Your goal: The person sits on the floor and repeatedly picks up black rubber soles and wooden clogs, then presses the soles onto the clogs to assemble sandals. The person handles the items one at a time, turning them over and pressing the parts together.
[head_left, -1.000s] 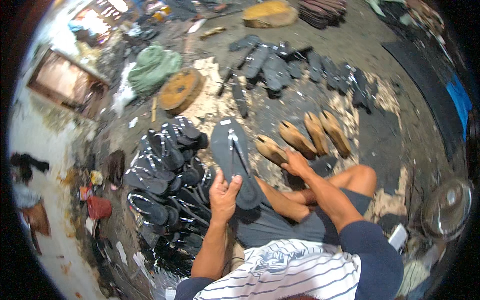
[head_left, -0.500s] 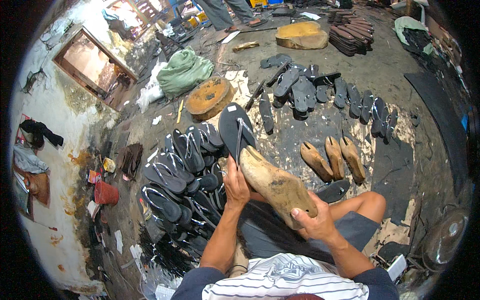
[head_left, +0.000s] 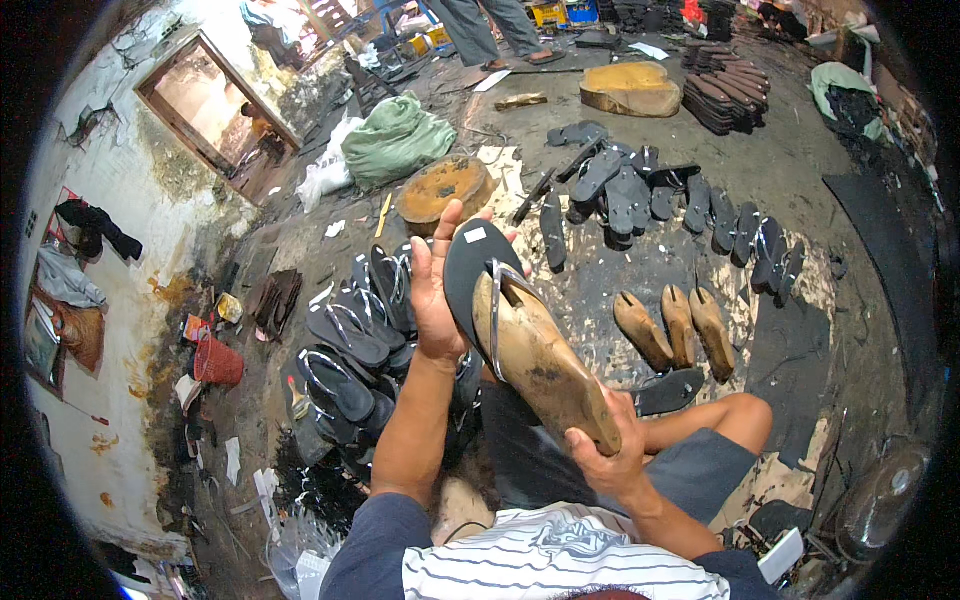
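Observation:
My right hand (head_left: pixel 612 450) grips the heel end of a wooden shoe last (head_left: pixel 545 375), which is tilted up to the left in front of me. A black flip-flop (head_left: pixel 466 246) sits over the front of the last. Its thong strap (head_left: pixel 497 315) goes round the last, with the toe post at the slot. With fingers outstretched, my left hand (head_left: pixel 436 300) presses its palm against the flip-flop's sole; some fingers are hidden behind it. Below that hand lies a pile of black flip-flops (head_left: pixel 345 335) with shiny straps.
Several wooden lasts (head_left: pixel 678 325) and a single black sole (head_left: pixel 670 391) lie beyond my right knee. More flip-flops (head_left: pixel 622 195) are spread farther off. Round wooden blocks (head_left: pixel 445 190), a green sack (head_left: pixel 395 140) and a red basket (head_left: pixel 217 360) stand around. A person's legs (head_left: pixel 465 35) show at the back.
The last has gone in under the flip-flop's strap. My left hand has shifted from pinching the flip-flop's edge to lying against its sole with fingers spread.

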`<state>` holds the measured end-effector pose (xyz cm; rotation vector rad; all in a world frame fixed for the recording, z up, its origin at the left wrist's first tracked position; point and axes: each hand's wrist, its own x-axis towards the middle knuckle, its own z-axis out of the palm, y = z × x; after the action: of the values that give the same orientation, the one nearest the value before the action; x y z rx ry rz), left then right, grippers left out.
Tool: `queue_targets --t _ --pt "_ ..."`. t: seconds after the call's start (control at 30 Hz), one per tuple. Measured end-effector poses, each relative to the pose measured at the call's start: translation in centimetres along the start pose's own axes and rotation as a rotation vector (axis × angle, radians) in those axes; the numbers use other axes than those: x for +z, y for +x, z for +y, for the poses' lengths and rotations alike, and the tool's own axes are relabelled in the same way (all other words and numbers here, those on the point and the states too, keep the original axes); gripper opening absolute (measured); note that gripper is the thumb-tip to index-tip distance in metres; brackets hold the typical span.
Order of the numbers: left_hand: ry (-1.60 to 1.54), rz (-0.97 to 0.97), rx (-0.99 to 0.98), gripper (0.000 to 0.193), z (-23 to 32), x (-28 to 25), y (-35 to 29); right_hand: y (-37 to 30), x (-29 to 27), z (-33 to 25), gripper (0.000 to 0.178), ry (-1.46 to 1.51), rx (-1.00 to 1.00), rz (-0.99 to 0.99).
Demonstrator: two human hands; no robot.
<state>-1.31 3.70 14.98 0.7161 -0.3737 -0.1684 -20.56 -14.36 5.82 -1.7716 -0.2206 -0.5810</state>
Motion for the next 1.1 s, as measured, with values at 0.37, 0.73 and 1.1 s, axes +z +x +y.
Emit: queue_targets --t 0.37,0.73,1.1 --pt "0.144 0.136 -0.016 0.048 -4.1 1.8 -4.4 0.9 1.0 0.5 0.064 -0.003 -0.069 0.046" --pt "0.906 0.232 -0.108 0.095 -10.8 -3.8 -13.9 2.6 -2.3 5.1 0.056 -0.058 -0.089 -0.359" --pt "0.194 0.21 -0.376 0.095 -13.1 -4.8 -20.3 -4.5 -4.6 10.4 0.04 0.615 0.677 -0.24"
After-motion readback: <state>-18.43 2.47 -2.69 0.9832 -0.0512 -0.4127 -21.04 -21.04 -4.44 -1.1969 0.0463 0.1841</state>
